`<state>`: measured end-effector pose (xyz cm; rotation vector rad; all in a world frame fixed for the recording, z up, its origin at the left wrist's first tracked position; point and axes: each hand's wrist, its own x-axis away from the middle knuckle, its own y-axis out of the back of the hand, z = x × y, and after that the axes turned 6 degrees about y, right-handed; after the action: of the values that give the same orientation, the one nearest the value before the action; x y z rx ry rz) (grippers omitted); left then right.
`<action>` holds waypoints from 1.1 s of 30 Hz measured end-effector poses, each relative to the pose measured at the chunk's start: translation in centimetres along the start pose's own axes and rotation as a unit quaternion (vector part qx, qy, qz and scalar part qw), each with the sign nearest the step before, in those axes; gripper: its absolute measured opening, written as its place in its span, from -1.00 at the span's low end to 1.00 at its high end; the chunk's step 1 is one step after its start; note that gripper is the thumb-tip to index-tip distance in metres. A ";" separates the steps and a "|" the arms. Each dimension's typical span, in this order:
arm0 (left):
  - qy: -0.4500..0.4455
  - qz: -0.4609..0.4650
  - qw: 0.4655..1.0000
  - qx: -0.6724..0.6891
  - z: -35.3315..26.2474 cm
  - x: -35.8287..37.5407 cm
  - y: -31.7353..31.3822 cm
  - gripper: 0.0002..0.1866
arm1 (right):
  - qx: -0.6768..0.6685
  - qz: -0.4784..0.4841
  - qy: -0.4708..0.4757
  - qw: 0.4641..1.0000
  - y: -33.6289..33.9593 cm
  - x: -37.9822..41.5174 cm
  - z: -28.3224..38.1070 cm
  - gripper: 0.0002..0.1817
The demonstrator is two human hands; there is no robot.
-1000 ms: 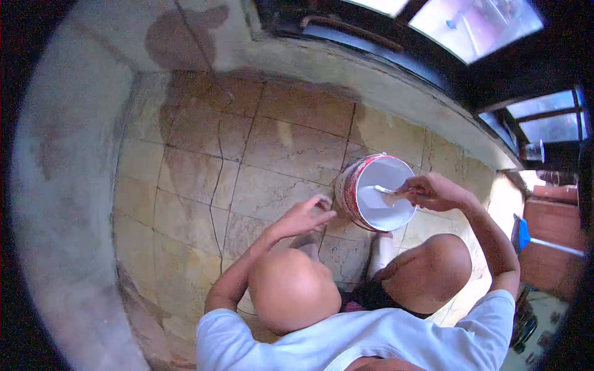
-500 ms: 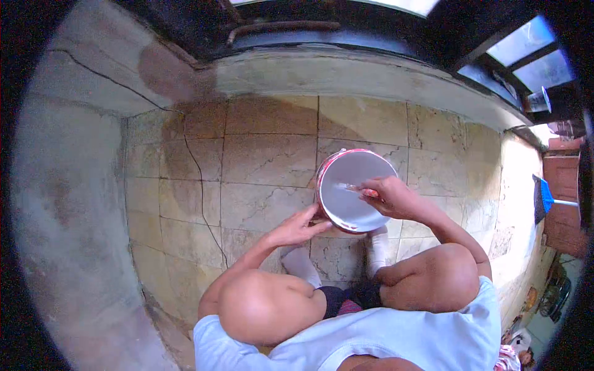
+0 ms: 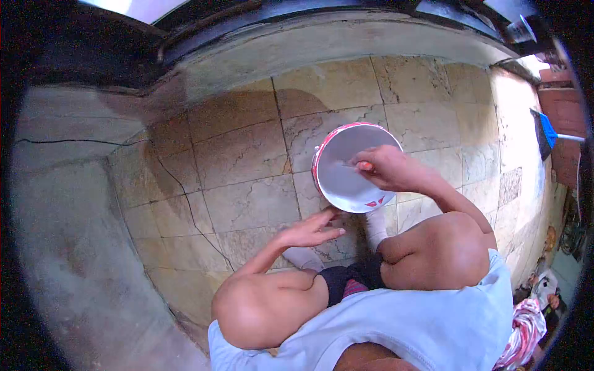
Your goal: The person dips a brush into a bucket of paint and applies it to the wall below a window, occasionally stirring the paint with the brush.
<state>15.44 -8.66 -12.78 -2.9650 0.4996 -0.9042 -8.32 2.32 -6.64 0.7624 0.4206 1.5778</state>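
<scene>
While the right hand (image 3: 393,171) is closed around a small tool (image 3: 366,166), partly hidden, the left hand (image 3: 312,230) is loosely open; I cannot tell whether its fingertips touch the bucket (image 3: 356,141). That red-and-white bucket sits on tiles (image 3: 247,198) beneath the right hand, ahead of the left, the 2 hands well apart.

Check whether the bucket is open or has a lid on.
Open. No lid covers the bucket: its pale inside shows plainly, with the right hand over its mouth.
</scene>
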 end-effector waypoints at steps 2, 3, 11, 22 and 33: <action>0.013 0.018 1.000 0.005 -0.4 0.0 0.8 -0.43 | -0.038 -0.042 -0.025 0.998 2.8 1.2 1.6 -0.82; 0.000 0.024 1.000 0.010 0.1 0.0 1.2 -0.45 | -0.058 -0.061 -0.041 0.996 3.5 1.7 1.8 -0.82; 0.003 -0.089 0.977 0.196 0.2 1.6 1.8 -0.67 | -0.299 -0.270 -0.116 0.908 4.8 4.7 -2.4 -0.53; -0.049 -0.105 0.945 0.306 -0.1 1.6 2.1 -0.76 | -0.351 -0.183 -0.041 0.917 2.6 4.4 -2.6 -0.59; -0.079 -0.079 0.902 0.416 -0.6 1.5 2.1 -0.82 | -0.273 -0.030 -0.067 0.959 3.8 3.7 -0.4 -0.63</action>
<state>15.65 -11.08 -11.60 -2.2608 -0.1290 -0.6411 -11.40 5.40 -3.53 0.4169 -0.0961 1.4764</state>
